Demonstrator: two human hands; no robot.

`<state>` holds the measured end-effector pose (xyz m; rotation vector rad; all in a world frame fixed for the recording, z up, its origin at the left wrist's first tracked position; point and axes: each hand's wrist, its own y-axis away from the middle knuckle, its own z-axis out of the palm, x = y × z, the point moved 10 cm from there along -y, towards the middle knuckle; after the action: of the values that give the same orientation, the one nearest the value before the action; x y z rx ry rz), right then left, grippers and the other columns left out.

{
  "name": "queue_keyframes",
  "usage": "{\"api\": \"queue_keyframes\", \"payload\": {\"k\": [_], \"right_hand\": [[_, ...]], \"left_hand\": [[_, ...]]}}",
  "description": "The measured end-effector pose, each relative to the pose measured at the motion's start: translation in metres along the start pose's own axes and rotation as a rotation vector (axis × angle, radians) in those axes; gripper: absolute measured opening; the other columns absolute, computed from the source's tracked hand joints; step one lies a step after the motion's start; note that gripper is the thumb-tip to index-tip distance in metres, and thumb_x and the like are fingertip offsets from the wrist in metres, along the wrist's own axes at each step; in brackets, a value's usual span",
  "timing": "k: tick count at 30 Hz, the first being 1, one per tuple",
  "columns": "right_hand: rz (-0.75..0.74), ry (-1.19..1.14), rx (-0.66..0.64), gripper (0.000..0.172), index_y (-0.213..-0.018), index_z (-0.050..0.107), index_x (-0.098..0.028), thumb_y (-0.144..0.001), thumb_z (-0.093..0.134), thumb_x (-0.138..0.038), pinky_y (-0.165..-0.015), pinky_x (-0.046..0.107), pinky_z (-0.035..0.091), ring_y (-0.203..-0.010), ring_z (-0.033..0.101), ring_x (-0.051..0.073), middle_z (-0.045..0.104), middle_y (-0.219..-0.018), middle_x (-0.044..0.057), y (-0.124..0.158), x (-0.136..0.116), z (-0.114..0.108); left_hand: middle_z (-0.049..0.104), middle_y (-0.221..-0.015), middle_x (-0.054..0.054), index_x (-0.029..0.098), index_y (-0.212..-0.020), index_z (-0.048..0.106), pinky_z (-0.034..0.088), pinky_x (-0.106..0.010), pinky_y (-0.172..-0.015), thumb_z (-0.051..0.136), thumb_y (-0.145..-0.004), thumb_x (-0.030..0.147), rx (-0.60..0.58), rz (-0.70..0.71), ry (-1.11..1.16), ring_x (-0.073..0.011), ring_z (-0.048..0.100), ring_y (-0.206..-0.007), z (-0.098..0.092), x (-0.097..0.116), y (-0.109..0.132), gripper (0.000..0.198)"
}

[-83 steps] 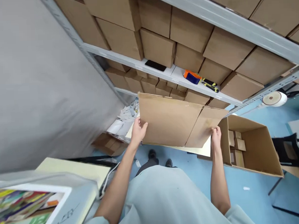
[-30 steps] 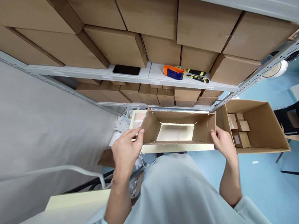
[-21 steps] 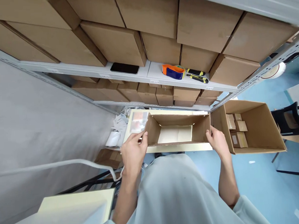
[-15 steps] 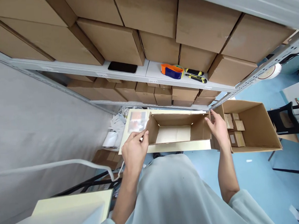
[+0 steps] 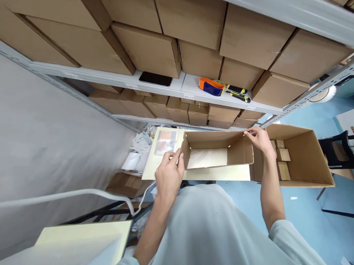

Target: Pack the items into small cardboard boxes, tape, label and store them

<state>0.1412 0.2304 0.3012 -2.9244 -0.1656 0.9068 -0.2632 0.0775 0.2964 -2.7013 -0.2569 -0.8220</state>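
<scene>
A long, open-topped cardboard box (image 5: 214,139) stands between my hands over a pale yellow board (image 5: 225,174). Through its open inside I see a pale surface and two small slots near the far corners. My left hand (image 5: 169,172) pinches the left wall, thumb and fingers closed on the cardboard edge. At the far right corner, my right hand (image 5: 260,140) grips the rim between thumb and fingers. A clear plastic sleeve with a printed sheet (image 5: 165,141) lies on the board left of the box.
A large carton (image 5: 305,156) holding several small boxes stands to the right. Ahead, a metal shelf (image 5: 189,87) bears stacked cartons, a phone (image 5: 155,78), an orange-and-blue tape roll (image 5: 211,87) and yellow-black cutters (image 5: 238,92). A white cable (image 5: 80,193) crosses at left; a black chair (image 5: 340,149) stands right.
The box has shifted slightly to the right over the board along with my left hand. My right hand has slid to the box's far right corner. The camera view has tilted a little.
</scene>
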Motion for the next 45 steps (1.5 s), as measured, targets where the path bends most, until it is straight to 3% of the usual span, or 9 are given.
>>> {"api": "queue_keyframes", "payload": {"k": [13,20,25,28,32,35,38,42,45], "right_hand": [[0.120,0.016,-0.086,0.062,-0.079,0.076,-0.022,-0.090,0.066,-0.082,-0.065,0.033,0.044,-0.065,0.060,0.022,0.072,-0.071,0.006,0.035,-0.010,-0.002],[0.124,0.145,-0.112,0.066,-0.075,0.073,-0.024,-0.090,0.059,-0.086,-0.066,0.034,0.041,-0.064,0.060,0.023,0.069,-0.066,0.006,0.005,-0.009,0.000],[0.148,0.138,-0.179,0.064,-0.068,0.070,-0.024,-0.087,0.065,-0.085,-0.063,0.033,0.040,-0.065,0.061,0.023,0.067,-0.064,0.005,-0.017,-0.007,0.000],[0.176,0.020,-0.257,0.065,-0.068,0.071,-0.022,-0.081,0.073,-0.085,-0.060,0.032,0.045,-0.061,0.062,0.021,0.065,-0.063,0.004,-0.013,-0.005,0.005],[0.392,-0.358,-0.285,0.068,-0.108,0.076,-0.018,-0.078,0.083,-0.079,-0.054,0.032,0.057,-0.058,0.069,0.021,0.071,-0.072,0.005,0.012,0.010,0.025],[0.499,-0.634,-0.295,0.085,-0.151,0.055,-0.021,-0.089,0.076,-0.075,-0.056,0.032,0.063,-0.072,0.079,0.025,0.079,-0.091,0.009,0.037,0.016,0.053],[0.541,-0.754,-0.294,0.083,-0.160,0.042,-0.028,-0.096,0.066,-0.076,-0.067,0.035,0.069,-0.089,0.083,0.027,0.081,-0.101,0.009,0.058,0.022,0.072],[0.522,-0.743,-0.297,0.076,-0.157,0.052,-0.030,-0.101,0.050,-0.081,-0.080,0.040,0.068,-0.095,0.081,0.027,0.079,-0.104,0.009,0.071,0.027,0.069],[0.414,-0.482,-0.203,0.072,-0.142,0.071,-0.025,-0.097,0.057,-0.081,-0.090,0.042,0.063,-0.096,0.074,0.026,0.074,-0.107,0.010,0.069,0.035,0.043]], "left_hand": [[0.075,-0.104,-0.007,0.023,-0.123,0.083,0.042,-0.032,-0.068,0.058,-0.109,0.030,0.046,0.006,-0.127,-0.0203,0.069,-0.082,-0.011,-0.007,-0.008,0.030],[0.075,-0.103,-0.006,0.025,-0.124,0.084,0.041,-0.031,-0.065,0.058,-0.110,0.034,0.043,-0.018,-0.104,-0.0197,0.069,-0.083,-0.011,-0.012,-0.004,0.031],[0.077,-0.102,-0.004,0.029,-0.133,0.081,0.047,-0.030,-0.067,0.057,-0.108,0.043,-0.169,0.026,-0.026,-0.0179,0.071,-0.074,0.010,-0.005,-0.008,0.037],[0.081,-0.111,-0.004,0.030,-0.139,0.077,0.054,-0.031,-0.077,0.053,-0.108,0.044,-0.343,0.068,0.033,-0.0235,0.077,-0.091,0.035,0.013,-0.011,0.042],[0.080,-0.134,-0.004,0.030,-0.136,0.078,0.059,-0.036,-0.093,0.045,-0.107,0.043,-0.476,0.059,0.116,-0.0296,0.077,-0.117,0.060,0.022,-0.015,0.046],[0.078,-0.139,-0.002,0.030,-0.132,0.079,0.059,-0.038,-0.098,0.045,-0.105,0.046,-0.544,0.013,0.159,-0.0301,0.078,-0.118,0.069,0.013,-0.014,0.046],[0.080,-0.135,-0.003,0.031,-0.129,0.078,0.059,-0.038,-0.099,0.047,-0.105,0.049,-0.581,-0.021,0.186,-0.0298,0.079,-0.115,0.076,0.004,-0.011,0.044],[0.082,-0.113,-0.011,0.023,-0.129,0.070,0.060,-0.045,-0.097,0.055,-0.103,0.062,-0.366,-0.164,0.158,-0.0337,0.079,-0.102,0.080,-0.013,-0.020,0.049],[0.069,-0.133,-0.024,0.013,-0.143,0.058,0.056,-0.053,-0.108,0.073,-0.094,0.066,-0.040,-0.202,0.165,-0.0398,0.071,-0.121,0.074,-0.023,-0.031,0.074]]}}
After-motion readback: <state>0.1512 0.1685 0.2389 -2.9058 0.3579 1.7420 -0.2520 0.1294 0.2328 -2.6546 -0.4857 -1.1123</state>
